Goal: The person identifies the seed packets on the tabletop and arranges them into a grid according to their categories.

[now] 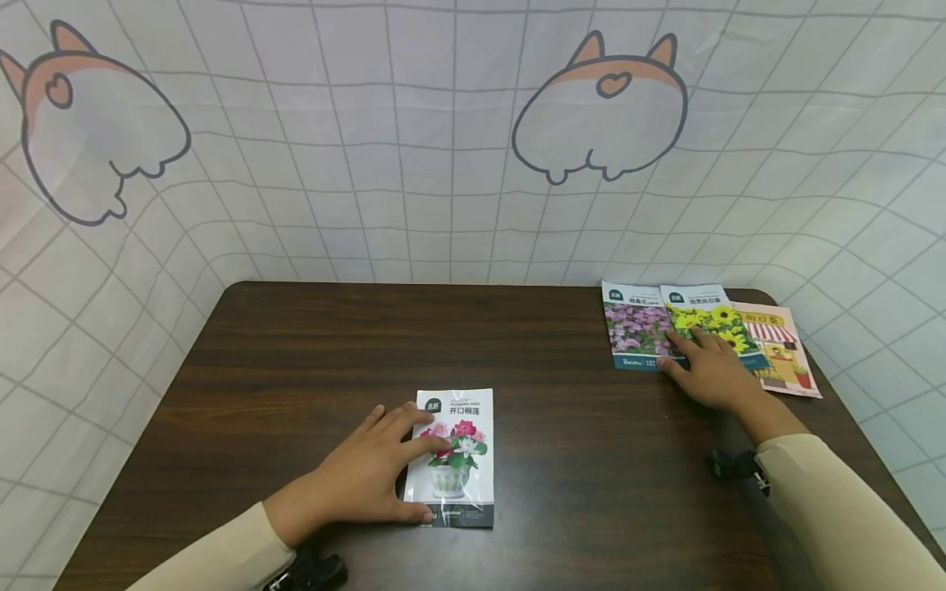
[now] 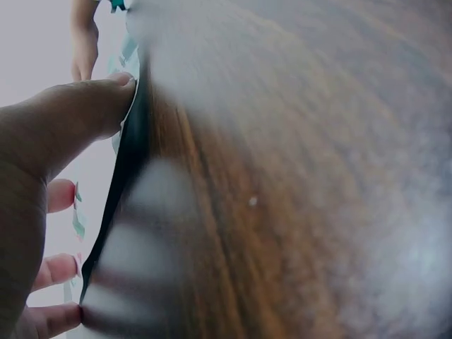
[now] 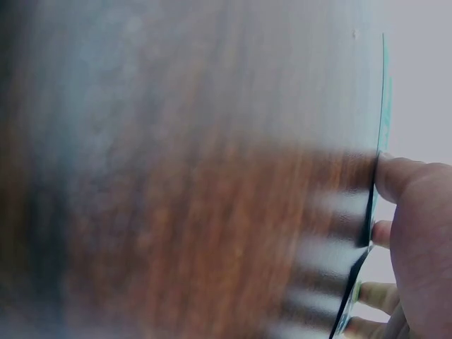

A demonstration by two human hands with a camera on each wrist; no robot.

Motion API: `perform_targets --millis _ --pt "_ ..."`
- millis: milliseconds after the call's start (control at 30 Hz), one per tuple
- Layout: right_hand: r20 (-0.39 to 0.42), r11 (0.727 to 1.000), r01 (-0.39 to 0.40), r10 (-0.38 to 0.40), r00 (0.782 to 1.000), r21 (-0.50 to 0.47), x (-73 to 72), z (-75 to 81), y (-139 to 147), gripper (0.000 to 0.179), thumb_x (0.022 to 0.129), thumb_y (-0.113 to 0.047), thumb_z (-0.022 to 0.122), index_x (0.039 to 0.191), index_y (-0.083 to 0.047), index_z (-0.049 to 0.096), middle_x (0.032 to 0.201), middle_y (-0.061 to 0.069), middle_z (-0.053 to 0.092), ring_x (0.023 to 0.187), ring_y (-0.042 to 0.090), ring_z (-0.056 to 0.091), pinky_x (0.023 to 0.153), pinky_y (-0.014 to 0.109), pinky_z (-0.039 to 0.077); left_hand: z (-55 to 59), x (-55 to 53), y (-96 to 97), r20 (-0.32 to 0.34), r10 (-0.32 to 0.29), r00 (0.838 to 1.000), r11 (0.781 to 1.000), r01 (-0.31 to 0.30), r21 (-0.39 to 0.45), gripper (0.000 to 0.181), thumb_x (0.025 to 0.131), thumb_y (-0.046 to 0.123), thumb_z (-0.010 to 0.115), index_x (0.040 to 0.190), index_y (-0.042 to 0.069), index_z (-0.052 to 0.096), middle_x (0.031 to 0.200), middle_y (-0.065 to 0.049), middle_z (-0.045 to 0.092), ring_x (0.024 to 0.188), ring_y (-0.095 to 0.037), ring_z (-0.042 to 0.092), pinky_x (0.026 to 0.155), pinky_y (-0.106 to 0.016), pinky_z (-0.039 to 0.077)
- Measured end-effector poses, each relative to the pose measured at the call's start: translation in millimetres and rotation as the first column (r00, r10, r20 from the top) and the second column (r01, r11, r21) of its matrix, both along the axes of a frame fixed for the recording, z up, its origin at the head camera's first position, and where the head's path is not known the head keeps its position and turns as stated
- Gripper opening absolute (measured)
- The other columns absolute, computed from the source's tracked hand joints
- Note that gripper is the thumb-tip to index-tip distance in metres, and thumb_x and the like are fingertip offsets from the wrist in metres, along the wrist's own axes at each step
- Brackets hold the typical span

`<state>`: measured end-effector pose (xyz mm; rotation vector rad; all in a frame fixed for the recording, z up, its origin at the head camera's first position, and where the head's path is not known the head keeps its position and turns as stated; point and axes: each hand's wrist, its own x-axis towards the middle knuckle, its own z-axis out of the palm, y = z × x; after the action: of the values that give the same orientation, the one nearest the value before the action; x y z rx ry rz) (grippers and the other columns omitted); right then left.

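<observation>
A white seed packet (image 1: 468, 484) picturing pink and white flowers in a pot lies flat at the table's front middle. Spread over its left side is my left hand (image 1: 362, 474), fingertips on the picture and thumb at the lower edge. In the left wrist view, the thumb (image 2: 92, 106) touches the packet's edge. At the far right, my right hand (image 1: 709, 371) rests with extended fingers across a purple-flower seed packet (image 1: 634, 327) and a yellow-flower seed packet (image 1: 698, 316). In the right wrist view, the thumb (image 3: 399, 176) lies against a packet edge.
A pink packet with a striped awning picture (image 1: 794, 361) lies partly under the yellow-flower packet, close to the right edge of the dark wood table (image 1: 576, 460). White grid-patterned cloth (image 1: 443, 148) with cartoon animals stands behind the table and along its sides.
</observation>
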<state>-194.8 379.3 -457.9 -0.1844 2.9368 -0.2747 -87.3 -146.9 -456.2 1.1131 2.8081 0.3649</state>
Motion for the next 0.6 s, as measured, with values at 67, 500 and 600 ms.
perform_targets --millis 67,500,600 --pt "0.0 1.0 0.003 -0.003 1.0 0.0 0.0 -0.4 0.2 0.08 0.105 -0.06 0.039 0.16 -0.003 0.028 0.156 0.044 0.015 0.141 0.065 0.013 0.112 0.076 0.012 0.2 0.5 -0.3 0.005 0.001 1.0 1.0 -0.001 -0.005 0.082 0.073 0.075 0.076 0.142 0.038 0.056 0.153 -0.003 0.042 0.148 -0.034 0.032 0.116 -0.067 0.021" --pt "0.014 1.0 0.025 -0.024 1.0 -0.007 0.3 0.0 -0.9 0.079 0.105 -0.058 0.042 0.159 -0.002 0.028 0.156 0.044 0.015 0.141 0.065 0.011 0.111 0.077 0.011 -0.3 7.3 -5.4 -0.008 -0.021 1.0 1.0 0.021 -0.006 0.083 0.071 0.08 0.073 0.14 0.039 0.056 0.15 -0.003 0.043 0.146 -0.028 0.033 0.116 -0.067 0.022" --pt "0.015 1.0 0.025 -0.024 1.0 -0.006 -0.8 -0.9 -0.6 0.08 0.105 -0.059 0.041 0.16 -0.003 0.027 0.156 0.044 0.015 0.141 0.065 0.011 0.111 0.077 0.012 0.0 9.9 -6.6 -0.004 -0.01 1.0 1.0 0.01 -0.008 0.083 0.071 0.081 0.072 0.14 0.039 0.057 0.15 -0.003 0.044 0.146 -0.028 0.033 0.115 -0.067 0.023"
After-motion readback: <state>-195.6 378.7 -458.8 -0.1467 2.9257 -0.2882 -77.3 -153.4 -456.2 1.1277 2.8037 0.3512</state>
